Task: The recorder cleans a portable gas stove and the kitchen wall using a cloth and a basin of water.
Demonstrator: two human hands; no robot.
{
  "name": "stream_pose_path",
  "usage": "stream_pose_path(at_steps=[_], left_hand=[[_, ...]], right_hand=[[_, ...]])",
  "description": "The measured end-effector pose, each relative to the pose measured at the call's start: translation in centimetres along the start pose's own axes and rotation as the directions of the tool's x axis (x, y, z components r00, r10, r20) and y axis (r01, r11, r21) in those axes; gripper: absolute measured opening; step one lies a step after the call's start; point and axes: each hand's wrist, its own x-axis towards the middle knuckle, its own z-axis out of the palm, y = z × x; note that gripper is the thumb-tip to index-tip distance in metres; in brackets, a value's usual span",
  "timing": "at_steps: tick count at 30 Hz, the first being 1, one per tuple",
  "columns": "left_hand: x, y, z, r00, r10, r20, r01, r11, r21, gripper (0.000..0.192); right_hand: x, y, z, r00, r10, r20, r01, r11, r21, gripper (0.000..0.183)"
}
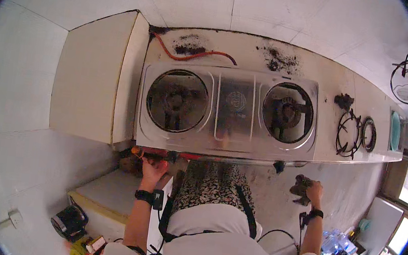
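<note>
A two-burner stainless-steel gas stove (232, 130) lies on the counter before me, its two burner wells without pan supports. My left hand (153, 171) is at the front-left edge of the stove, by a red-orange strip; whether it grips anything is unclear. Held out over the floor at the right, my right hand (314, 192) is closed on a dark, dirty cloth (300, 190). A black knob (278, 167) sticks out from the stove's front edge. An orange hose (197, 55) curves behind the stove.
Right of the stove, a black metal pan support (348, 138), a dark ring (369, 134) and a dark lump (344, 101) lie on the counter (327, 141). Black grime marks its back. A cream box-like cabinet (89, 76) adjoins the stove's left. A black appliance (69, 221) stands lower left.
</note>
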Motion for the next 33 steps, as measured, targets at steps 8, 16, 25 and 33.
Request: stream_pose_path(at_steps=[8, 16, 25, 33], left_hand=[[2.5, -0.2, -4.6, 0.963, -0.186, 0.196, 0.18, 0.982, 0.052, 0.076], [3.0, -2.1, -1.8, 0.905, -0.156, 0.395, 0.229, 0.963, -0.145, 0.097], [1.3, -3.5, -0.2, 0.878, 0.279, 0.39, -0.397, 0.878, 0.267, 0.092], [-2.2, -1.8, 1.8, 0.673, 0.36, 0.646, -0.685, -0.027, 0.728, 0.069]], right_hand=[[1.0, -6.6, 2.3, 0.992, 0.06, -0.108, -0.01, 0.91, 0.413, 0.07], [4.8, -4.3, 0.7, 0.929, 0.133, 0.347, -0.352, 0.613, 0.707, 0.061], [7.3, -4.0, 1.1, 0.866, -0.026, 0.5, -0.376, 0.625, 0.684, 0.066], [13.7, 7.6, -2.0, 0.805, -0.014, 0.594, -0.586, 0.143, 0.798, 0.033]])
